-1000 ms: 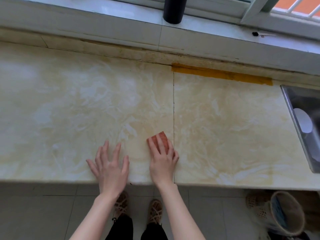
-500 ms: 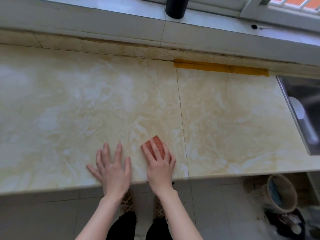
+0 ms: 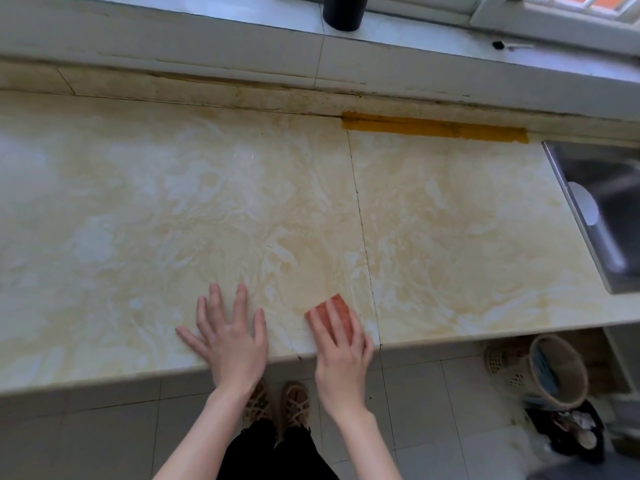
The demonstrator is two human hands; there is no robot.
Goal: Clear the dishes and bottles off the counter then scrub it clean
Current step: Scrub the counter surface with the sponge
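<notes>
The cream marble counter carries no dishes or bottles in view. My right hand presses a small orange-red scrub pad flat against the counter near its front edge, just left of the seam between the slabs. Straight fingers cover most of the pad. My left hand rests flat beside it, fingers spread, palm at the front edge.
A black bottle stands on the white window sill at the back. A steel sink with a white dish in it lies at the right. Yellow tape runs along the back joint. A woven bin sits on the floor.
Both hands and the pad have slid back toward the front edge of the counter; the right hand now hangs partly over the edge. The camera has tilted.
</notes>
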